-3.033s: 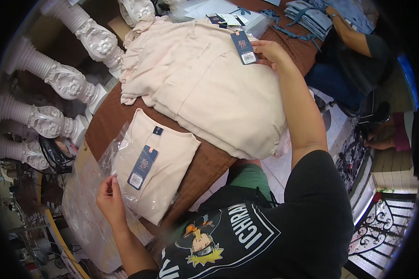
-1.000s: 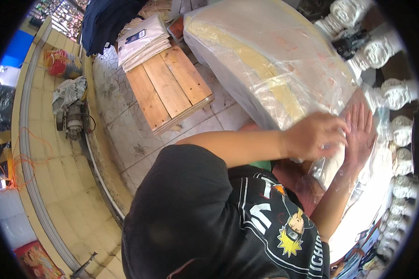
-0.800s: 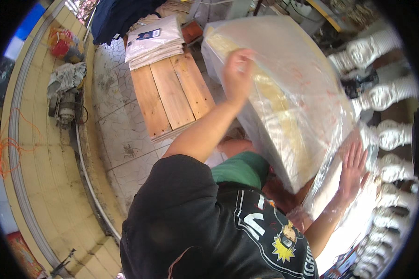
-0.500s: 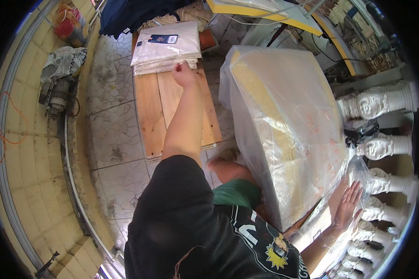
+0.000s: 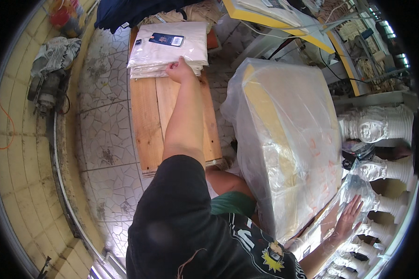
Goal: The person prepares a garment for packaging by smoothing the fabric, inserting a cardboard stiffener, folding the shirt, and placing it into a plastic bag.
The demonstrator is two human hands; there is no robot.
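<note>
On the far end of a low wooden bench (image 5: 144,116) lies a stack of folded cream garments in clear plastic bags (image 5: 191,44); the top one carries a dark tag (image 5: 166,39). My left hand (image 5: 180,70) reaches to the near edge of this stack, fingers bent and closed at the upper bag's edge, which seems pinched between them. At the lower right, my right hand (image 5: 348,217) lies flat with fingers stretched, over a loose clear plastic sheet (image 5: 358,186). It grips nothing.
A large block wrapped in clear plastic (image 5: 288,139) stands right of the bench. White balusters (image 5: 372,123) line the right side. At the far right is a yellow-edged table (image 5: 284,23). A dark blue cloth (image 5: 130,14) hangs at the back. A motor (image 5: 49,93) sits by the left wall.
My left hand has moved slightly toward the stack's edge, its fingers now against the upper bag. The right hand stays flat on the plastic. The whole view has shifted a little.
</note>
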